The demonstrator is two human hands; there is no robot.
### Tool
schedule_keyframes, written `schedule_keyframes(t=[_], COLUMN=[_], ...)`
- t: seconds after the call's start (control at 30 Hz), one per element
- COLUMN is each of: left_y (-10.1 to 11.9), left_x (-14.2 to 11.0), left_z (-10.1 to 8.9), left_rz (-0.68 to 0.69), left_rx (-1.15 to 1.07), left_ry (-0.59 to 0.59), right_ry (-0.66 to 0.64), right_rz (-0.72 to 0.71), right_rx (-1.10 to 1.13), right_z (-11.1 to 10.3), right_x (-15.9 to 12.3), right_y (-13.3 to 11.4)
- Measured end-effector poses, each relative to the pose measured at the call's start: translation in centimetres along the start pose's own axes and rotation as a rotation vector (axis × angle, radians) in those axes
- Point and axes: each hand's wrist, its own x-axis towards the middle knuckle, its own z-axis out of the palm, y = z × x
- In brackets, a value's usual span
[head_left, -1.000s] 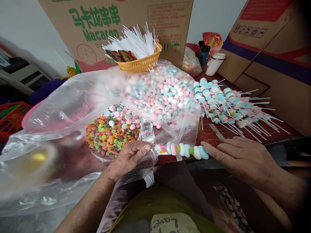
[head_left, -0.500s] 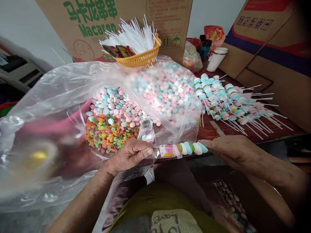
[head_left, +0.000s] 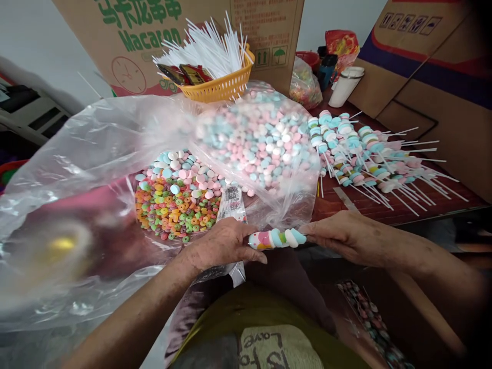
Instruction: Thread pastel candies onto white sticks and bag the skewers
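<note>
Currently, the pale wall shows at upper left, above clear plastic sheeting. Gummy rings lie left of centre. At lower centre, the left hand is partly closed around the printed wrapper, which covers one end of the candy skewer. The right hand is closed to a pinch at its right end. Sleeving appears in hand; the next move calls for holding the wrapper steady while feeding the skewer. Further right, more skewers lie piled on the dark red table, before a carton.
</note>
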Motion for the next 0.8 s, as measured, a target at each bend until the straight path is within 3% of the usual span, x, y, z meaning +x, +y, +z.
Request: schedule_keyframes(t=[0.1, 0.3, 0.4, 0.5, 0.6, 0.7, 0.8], left_y=[0.7, 1.9, 1.9, 1.4, 0.9, 1.1, 1.5], left_x=[0.5, 1.0, 1.3, 1.3, 0.9, 1.0, 1.7], left_z=[0.4, 0.3, 0.8, 1.7, 2.2, 2.3, 2.1], left_rz=[-0.164, -0.33, -0.366, -0.313, -0.121, -0.044, -0.168], left_rx=[-0.01, 0.039, 0.212, 0.541, 0.802, 0.881, 0.777], left_ry=[-0.068, -0.108, -0.068, 0.081, 0.228, 0.237, 0.186], right_ry=[-0.306, -0.54, -0.65, -0.664, -0.66, -0.685, -0.617], right_rz=[-0.051, 0.008, 0.04, 0.102, 0.122, 0.101, 0.082], right_rx=[0.155, 0.332, 0.363, 0.374, 0.5, 0.589, 0.473], right_z=[-0.3, -1.3, -1.3, -1.1, -1.1, -1.2, -1.1], right_x=[1.5, 3.4, 3.9, 4.0, 4.0, 4.0, 3.9], right_y=[-0.3, 0.3, 0.4, 0.5, 0.9, 1.3, 1.1])
